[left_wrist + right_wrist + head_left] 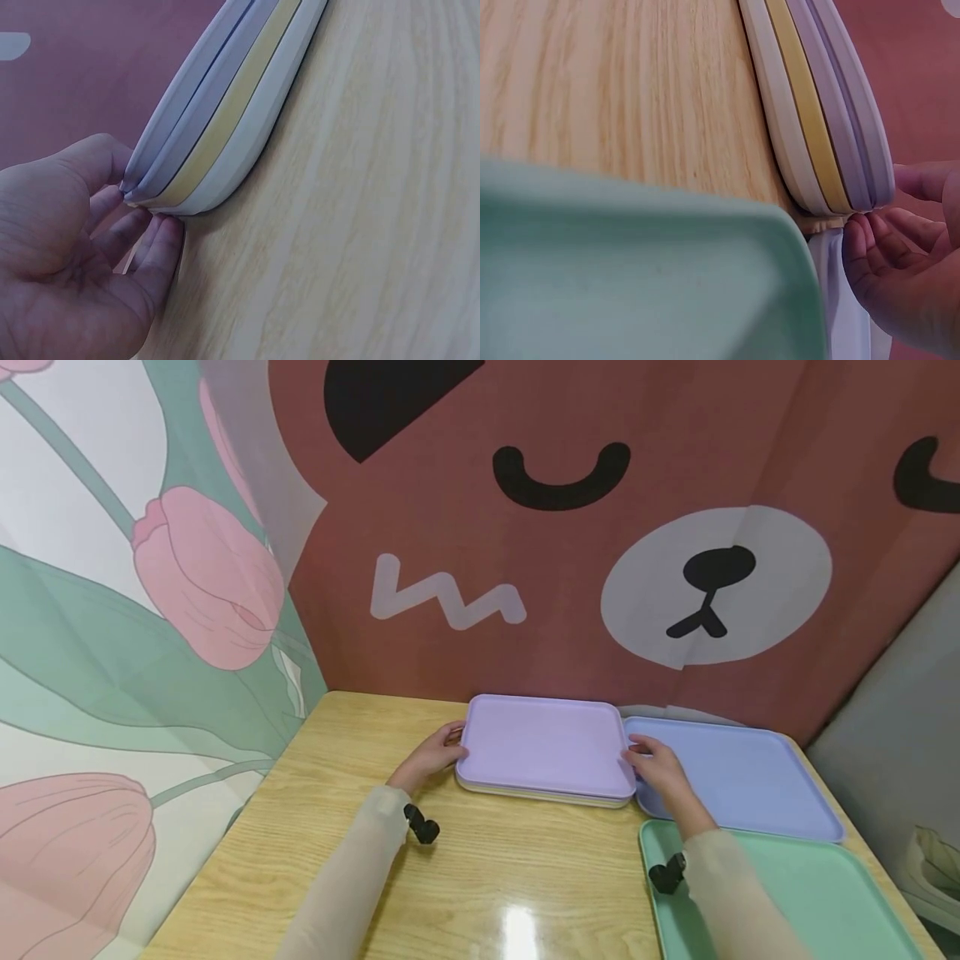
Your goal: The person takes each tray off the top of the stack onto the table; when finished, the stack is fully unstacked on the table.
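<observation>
Reaching fwd w/ both arms, the person has a hand on each short end of the tray stack, which sits at the back-centre of the desk, close to the bear-print backdrop. Top tray is lilac; wrist views show four nested rims: two lilac, one yellow, one white at the bottom.

Left hand is at the stack's left edge, forearm angled in from lower left, sleeve to the wrist. Its thumb sits over the top rim and its fingers curl under the bottom rim, pinching the stack's corner.

Right hand is at the right edge, forearm coming in from lower right. Thumb rests on top; its fingers curl up under the rim, tips touching the stack's edge.

Just beside the stack on the right lies a blue tray, partly under the right hand. A green tray lies nearer, under the right forearm. Tulip-print sheet hangs at left.
</observation>
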`<state>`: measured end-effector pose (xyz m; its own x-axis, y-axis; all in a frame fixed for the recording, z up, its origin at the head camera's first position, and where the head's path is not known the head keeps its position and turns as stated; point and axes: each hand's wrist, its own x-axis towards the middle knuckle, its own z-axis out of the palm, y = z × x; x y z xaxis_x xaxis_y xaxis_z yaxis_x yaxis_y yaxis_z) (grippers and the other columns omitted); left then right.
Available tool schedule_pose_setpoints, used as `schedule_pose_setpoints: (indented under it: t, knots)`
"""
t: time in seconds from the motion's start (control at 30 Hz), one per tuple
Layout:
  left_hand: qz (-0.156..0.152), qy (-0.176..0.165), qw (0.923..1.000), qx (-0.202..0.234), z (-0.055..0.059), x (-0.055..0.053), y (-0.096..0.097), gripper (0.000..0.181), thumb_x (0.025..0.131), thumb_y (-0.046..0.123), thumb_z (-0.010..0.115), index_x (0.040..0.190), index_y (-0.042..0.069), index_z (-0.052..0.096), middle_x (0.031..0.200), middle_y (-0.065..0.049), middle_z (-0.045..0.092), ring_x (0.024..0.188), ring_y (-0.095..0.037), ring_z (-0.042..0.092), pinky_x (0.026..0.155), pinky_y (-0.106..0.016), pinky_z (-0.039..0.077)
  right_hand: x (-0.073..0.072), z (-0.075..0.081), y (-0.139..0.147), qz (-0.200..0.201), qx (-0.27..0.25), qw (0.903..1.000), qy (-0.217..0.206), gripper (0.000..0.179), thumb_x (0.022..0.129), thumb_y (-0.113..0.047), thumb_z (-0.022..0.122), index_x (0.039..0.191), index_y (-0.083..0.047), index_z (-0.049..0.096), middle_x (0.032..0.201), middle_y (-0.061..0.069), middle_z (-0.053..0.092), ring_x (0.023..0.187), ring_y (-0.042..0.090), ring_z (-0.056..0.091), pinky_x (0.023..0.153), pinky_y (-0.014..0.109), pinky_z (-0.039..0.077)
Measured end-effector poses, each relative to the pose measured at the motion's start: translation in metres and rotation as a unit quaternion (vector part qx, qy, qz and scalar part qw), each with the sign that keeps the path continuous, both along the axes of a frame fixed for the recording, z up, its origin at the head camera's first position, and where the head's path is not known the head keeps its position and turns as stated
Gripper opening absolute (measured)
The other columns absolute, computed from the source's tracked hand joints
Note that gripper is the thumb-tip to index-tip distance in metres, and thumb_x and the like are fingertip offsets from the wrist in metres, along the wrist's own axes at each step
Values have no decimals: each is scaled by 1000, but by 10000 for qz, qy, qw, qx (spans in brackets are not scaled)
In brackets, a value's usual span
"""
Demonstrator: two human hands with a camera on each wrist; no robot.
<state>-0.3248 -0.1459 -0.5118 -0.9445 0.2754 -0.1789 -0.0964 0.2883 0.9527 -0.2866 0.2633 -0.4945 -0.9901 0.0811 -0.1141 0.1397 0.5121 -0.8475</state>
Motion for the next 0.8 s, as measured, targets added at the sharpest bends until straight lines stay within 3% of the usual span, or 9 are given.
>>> schedule_pose_setpoints:
  t: [0.37,0.8]
  knots:
    - [-8,-48,10000,12,-4,-3,-1,68,98,9,61,159,11,31,162,-15,34,147,-32,36,116,-47,38,-8,-4,-4,-114,280,9994,-156,57,100,-20,56,147,9,42,138,33,50,125,43,49,109,51,42]
    - [-122,39,9999,-31,-3,-2,-3,69,99,12,61,160,11,29,162,-15,33,148,-32,34,117,-47,36,-10,-5,-7,-282,156,9991,-263,54,100,-15,55,148,6,43,140,31,50,128,43,50,109,53,42]
